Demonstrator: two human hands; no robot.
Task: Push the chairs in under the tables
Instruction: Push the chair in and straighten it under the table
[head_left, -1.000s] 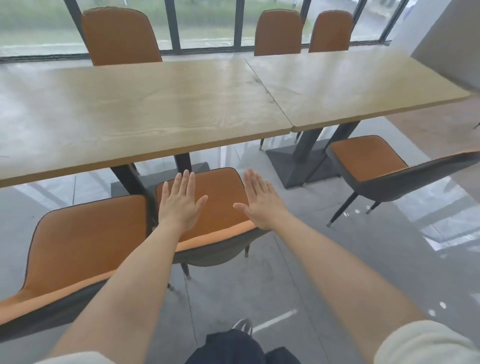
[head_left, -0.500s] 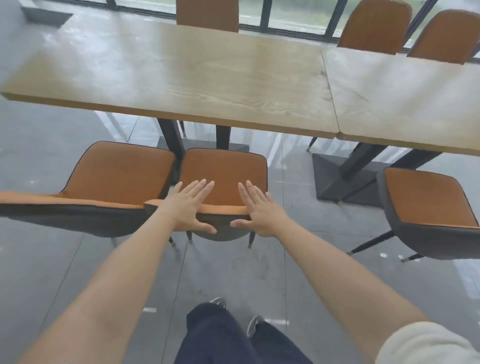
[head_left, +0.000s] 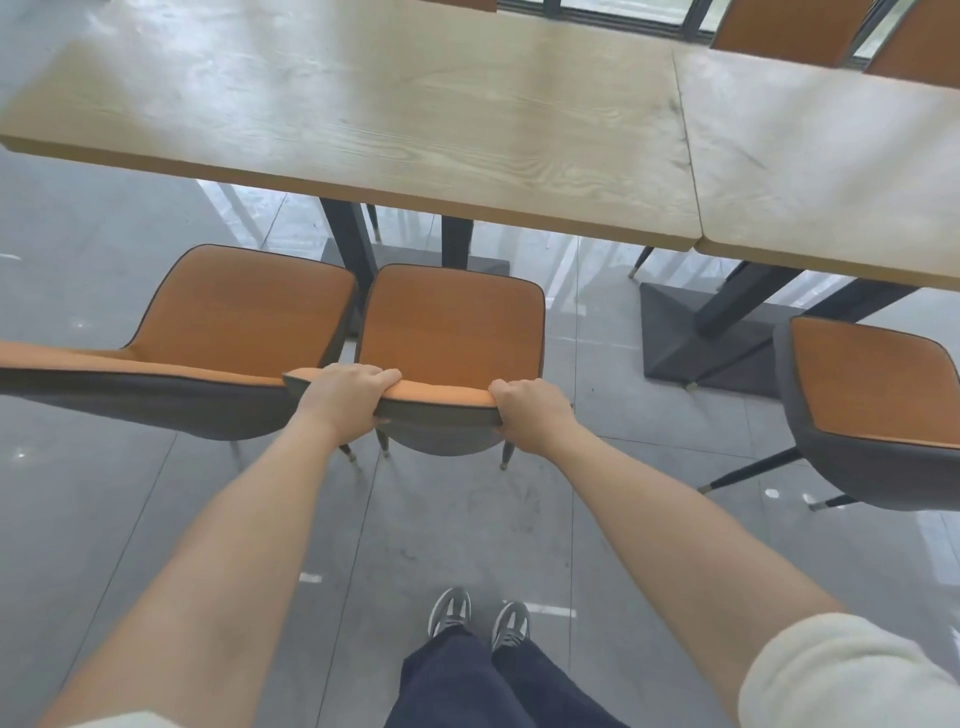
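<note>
At the near edge of the table (head_left: 363, 130), my hands have gone from lying flat over the middle chair (head_left: 452, 322) to closing on its backrest. A second ago both palms hovered open above the seat with fingers spread; half a second ago they had come down to the top rim, fingers loosely extended. Now my left hand (head_left: 345, 397) is curled over the left end of the rim, fingers wrapped across the orange top and the thumb underneath on the grey shell. My right hand (head_left: 530, 413) is clamped on the right corner of the same rim, fingers folded down over the front.

My view has tipped downward too, so I now see my shoes (head_left: 475, 618) on the grey floor (head_left: 130, 519) behind the chair, feet together.

The middle chair stands clear of the table: its whole seat is in view, and only the front edge sits close to the table's dark legs (head_left: 353, 244). Its left neighbour (head_left: 234, 312) is just beside it, the two backrests all but touching near my left hand, and it too stands out from the table. A third chair (head_left: 878, 384) stands out at the right, well apart.

I judge the grip is set and the push itself has not started. The seat should slide straight forward, though the close neighbour and the table base could catch it.
</note>
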